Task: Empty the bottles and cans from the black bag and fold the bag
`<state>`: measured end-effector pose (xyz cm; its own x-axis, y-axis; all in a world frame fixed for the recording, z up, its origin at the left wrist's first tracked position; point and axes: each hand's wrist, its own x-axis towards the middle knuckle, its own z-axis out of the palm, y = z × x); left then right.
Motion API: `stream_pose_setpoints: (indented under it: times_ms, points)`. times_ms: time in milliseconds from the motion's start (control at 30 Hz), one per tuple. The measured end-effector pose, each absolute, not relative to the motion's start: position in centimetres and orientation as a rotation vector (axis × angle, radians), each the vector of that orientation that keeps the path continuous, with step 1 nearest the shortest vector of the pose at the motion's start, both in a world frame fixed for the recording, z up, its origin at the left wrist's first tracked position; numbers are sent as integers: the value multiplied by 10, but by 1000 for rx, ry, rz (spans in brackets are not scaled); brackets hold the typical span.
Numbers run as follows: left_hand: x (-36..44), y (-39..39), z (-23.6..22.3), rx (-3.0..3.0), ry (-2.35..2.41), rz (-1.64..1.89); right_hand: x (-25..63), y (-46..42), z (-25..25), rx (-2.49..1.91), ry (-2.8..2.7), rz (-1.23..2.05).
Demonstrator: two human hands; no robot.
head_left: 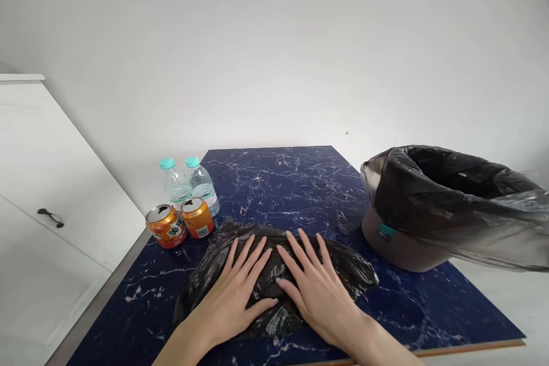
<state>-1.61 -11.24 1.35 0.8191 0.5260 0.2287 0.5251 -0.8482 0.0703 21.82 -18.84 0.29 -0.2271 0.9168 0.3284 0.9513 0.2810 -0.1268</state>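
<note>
A crumpled black plastic bag (274,320) lies on the blue marbled tabletop near its front edge. My left hand (235,291) rests flat on the left part of the bag, fingers spread. Beside it, my right hand (317,291) presses on the bag's right part, its fingers also stretched out. Both palms face down, and neither hand grips anything. The bag's right end (362,271) trails toward a bin. Whatever may be inside the bag cannot be seen.
Two orange cans (197,217) stand at the left, in front of two clear bottles (201,183) with teal caps. On the right sits a bin (403,249) lined with a black bag (433,206) hanging over its rim. A white cabinet (55,166) is at far left.
</note>
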Motion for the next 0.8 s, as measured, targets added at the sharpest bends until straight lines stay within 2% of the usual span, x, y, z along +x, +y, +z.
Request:
stream_pose_setpoints:
  times_ms: [167,400,467,633,800]
  points:
    - [-41,-101,2,2946,1016,289,243,-173,-34,-1871,-2090,125]
    - [-69,-123,7,2918,1026,380,276,-146,-30,-1644,-2305,326]
    - [-78,-132,7,2909,1030,461,280,-142,-25,-1635,-2313,270]
    - [-93,-147,11,2938,1043,495,251,-174,-10,-1662,-2228,-121]
    - [-74,-179,16,2965,905,648,206,-227,-18,-1403,-2359,-330]
